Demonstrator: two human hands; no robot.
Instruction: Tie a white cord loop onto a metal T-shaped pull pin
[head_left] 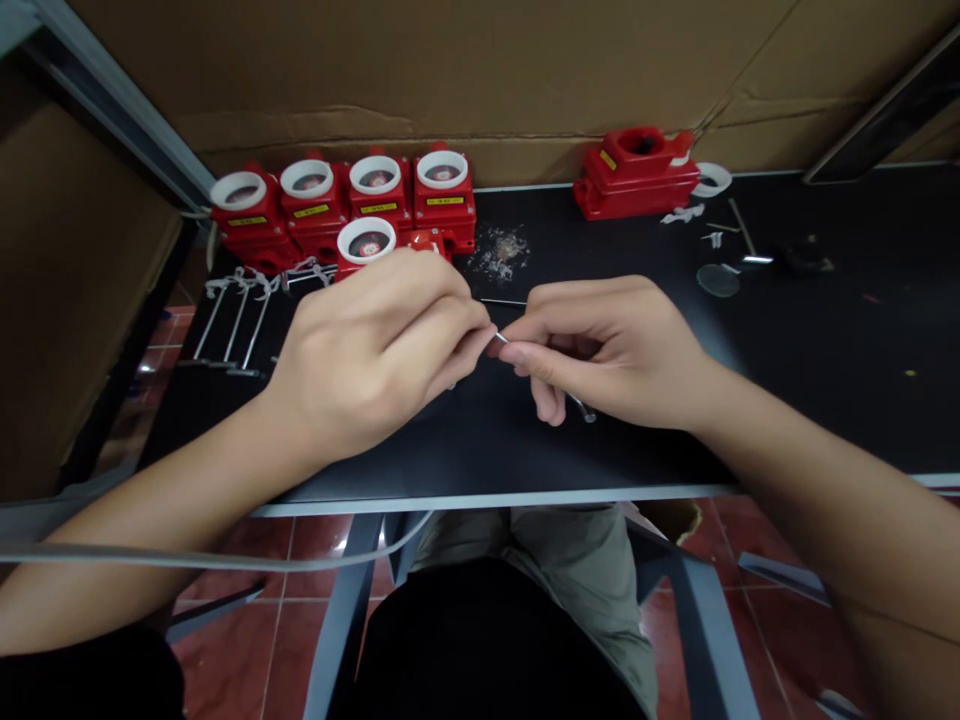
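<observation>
Thin silvery metal rod (502, 338) pinched in my left hand (382, 345) and right hand (604, 348), short bit showing between fingertips; red boxy unit with round white rim (367, 240) just beyond left knuckles.

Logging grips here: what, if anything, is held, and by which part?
A thin metal piece, pinched by fingers of the left hand and right hand, either side of a short exposed stretch; whether end or middle is hidden.
</observation>
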